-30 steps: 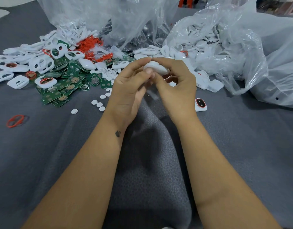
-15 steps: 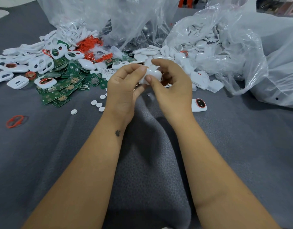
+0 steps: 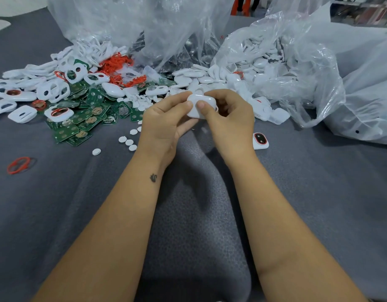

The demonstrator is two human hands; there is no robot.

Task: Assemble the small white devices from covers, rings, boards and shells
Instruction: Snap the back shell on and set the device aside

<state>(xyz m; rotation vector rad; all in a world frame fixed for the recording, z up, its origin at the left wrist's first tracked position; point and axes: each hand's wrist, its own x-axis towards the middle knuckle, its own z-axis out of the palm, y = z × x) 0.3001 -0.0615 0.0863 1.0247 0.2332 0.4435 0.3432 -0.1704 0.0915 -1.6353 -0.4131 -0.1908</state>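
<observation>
White shells (image 3: 262,62), green boards (image 3: 83,120), orange rings (image 3: 116,62), grey cloth (image 3: 57,214).

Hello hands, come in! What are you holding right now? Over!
Left hand and right hand both pinch one white device above the grey cloth. Thumbs press its top. Nothing in the way.
</observation>
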